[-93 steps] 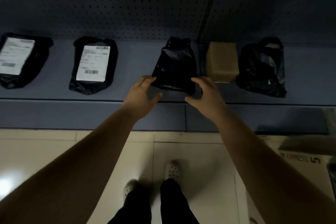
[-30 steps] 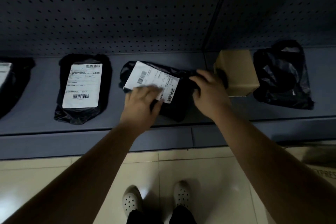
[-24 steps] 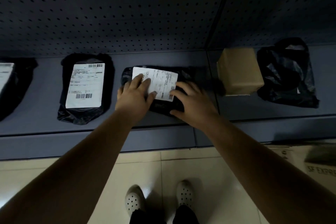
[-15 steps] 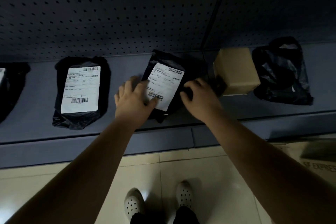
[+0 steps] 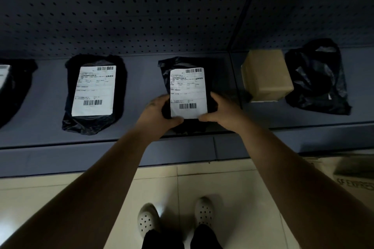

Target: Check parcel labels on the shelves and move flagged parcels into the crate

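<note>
A black poly-bag parcel [image 5: 188, 91] lies label-up in the middle of the low blue shelf [image 5: 141, 87], its white label squared toward me. My left hand [image 5: 157, 113] grips its near left corner and my right hand [image 5: 222, 110] grips its near right corner, thumbs on the label's lower edge. To the left lies a second black parcel [image 5: 94, 91] with its label up. A third labelled parcel [image 5: 12, 87] is cut off at the far left. A brown cardboard box [image 5: 266, 75] and a black bag [image 5: 317, 77] with no label showing sit to the right.
A perforated back panel [image 5: 121, 10] rises behind the shelf, with an upright divider [image 5: 242, 16] between bays. An open cardboard box [image 5: 348, 172] printed with SF EXPRESS stands on the tiled floor at the lower right. My feet [image 5: 174, 216] stand just before the shelf.
The middle parcel was turned over so its label faces up, then rotated from sideways to straight. Both hands have moved to its near corners.
</note>
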The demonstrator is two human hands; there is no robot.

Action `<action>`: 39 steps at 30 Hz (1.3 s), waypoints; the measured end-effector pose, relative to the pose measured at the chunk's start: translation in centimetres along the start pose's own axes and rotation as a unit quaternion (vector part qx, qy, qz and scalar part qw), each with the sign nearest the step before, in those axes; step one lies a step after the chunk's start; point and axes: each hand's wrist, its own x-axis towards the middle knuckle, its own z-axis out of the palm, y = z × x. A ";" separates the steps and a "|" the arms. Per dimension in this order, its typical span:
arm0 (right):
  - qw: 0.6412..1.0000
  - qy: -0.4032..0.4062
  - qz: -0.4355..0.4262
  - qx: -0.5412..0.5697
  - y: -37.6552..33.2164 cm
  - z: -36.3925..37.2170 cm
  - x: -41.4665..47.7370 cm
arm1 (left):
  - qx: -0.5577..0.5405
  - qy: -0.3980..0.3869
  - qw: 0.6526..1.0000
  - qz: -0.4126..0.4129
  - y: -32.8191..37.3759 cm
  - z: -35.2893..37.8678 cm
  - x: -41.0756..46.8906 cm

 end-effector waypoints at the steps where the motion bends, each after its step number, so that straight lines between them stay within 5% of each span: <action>1: 1.000 0.008 -0.004 -0.003 -0.2 0.3 0.0 | -0.007 0.010 1.000 -0.005 0.1 0.0 -0.1; 7: 0.992 0.103 -0.065 -0.031 -1.4 0.1 -2.2 | -0.075 0.088 0.992 0.047 1.2 -0.6 -1.1; 14: 0.968 0.191 -0.162 -0.029 -3.0 -0.3 -4.4 | -0.018 0.147 0.980 0.136 1.8 -1.4 -2.4; 28: 0.968 0.182 -0.166 -0.036 -3.0 0.2 -5.5 | -0.017 0.157 0.978 0.136 1.6 -1.5 -3.7; 39: 0.987 0.136 -0.085 0.007 -3.3 -0.3 -3.2 | -0.094 0.081 0.991 0.055 1.4 -2.2 -1.7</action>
